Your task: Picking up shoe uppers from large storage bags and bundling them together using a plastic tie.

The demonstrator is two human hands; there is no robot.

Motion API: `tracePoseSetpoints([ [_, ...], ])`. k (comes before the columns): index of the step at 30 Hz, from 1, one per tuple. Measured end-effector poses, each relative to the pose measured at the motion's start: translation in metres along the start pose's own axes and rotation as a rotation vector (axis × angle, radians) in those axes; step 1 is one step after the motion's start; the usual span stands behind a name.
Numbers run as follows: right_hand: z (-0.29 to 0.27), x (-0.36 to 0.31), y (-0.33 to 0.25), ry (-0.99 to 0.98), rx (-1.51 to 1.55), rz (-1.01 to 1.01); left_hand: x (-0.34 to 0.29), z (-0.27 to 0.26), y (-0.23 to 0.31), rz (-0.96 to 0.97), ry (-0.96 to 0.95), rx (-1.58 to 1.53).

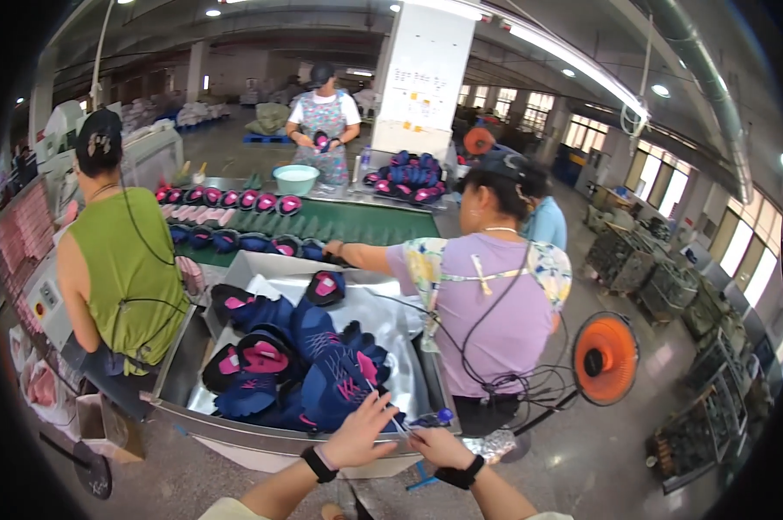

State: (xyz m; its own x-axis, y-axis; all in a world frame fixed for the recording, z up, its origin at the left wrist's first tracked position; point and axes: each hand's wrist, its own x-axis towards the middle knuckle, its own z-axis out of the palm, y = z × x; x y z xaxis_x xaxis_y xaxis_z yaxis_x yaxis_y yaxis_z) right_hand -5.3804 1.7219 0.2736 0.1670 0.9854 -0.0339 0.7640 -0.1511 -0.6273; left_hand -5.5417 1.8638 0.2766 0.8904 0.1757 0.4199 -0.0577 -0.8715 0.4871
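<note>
A thin pale strand (400, 425) is pinched between the drawn-together fingertips of the right hand (442, 447). The left hand (361, 432) is held just beside it, at the near edge of a navy shoe upper (335, 381); whether anything is gripped there cannot be told. The upper is heaped with other navy-and-pink uppers (253, 355) in a metal tray (270, 436). Beyond, more shoe parts are lined up along a green conveyor (365, 224), flanked by a person in green (127, 269) and one in lilac (495, 303), by whom an orange fan (606, 358) is placed.
</note>
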Motion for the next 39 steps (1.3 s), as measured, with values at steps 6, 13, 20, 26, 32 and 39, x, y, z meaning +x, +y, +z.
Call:
tracePoseSetpoints([
  [6,-0.041,-0.219,0.066,0.115,0.709,0.685,0.046,0.042,-0.018,-0.316,0.013,0.285],
  [13,-0.029,-0.487,0.039,0.654,1.114,0.621,0.054,0.056,-0.022,-0.461,0.132,0.455],
  [20,0.002,-0.606,0.023,0.952,1.141,0.641,0.082,0.215,0.338,0.348,-0.668,-0.607],
  [26,-0.024,-0.604,0.070,1.069,0.894,0.494,0.074,0.380,0.455,0.416,-1.493,-0.879],
  [32,-0.032,-0.690,0.177,1.708,1.021,0.946,0.149,0.492,0.407,-0.582,-1.119,-1.378],
  [39,-0.030,-0.727,0.347,1.199,1.193,1.125,0.275,0.631,0.495,-0.844,-0.981,-2.446],
])
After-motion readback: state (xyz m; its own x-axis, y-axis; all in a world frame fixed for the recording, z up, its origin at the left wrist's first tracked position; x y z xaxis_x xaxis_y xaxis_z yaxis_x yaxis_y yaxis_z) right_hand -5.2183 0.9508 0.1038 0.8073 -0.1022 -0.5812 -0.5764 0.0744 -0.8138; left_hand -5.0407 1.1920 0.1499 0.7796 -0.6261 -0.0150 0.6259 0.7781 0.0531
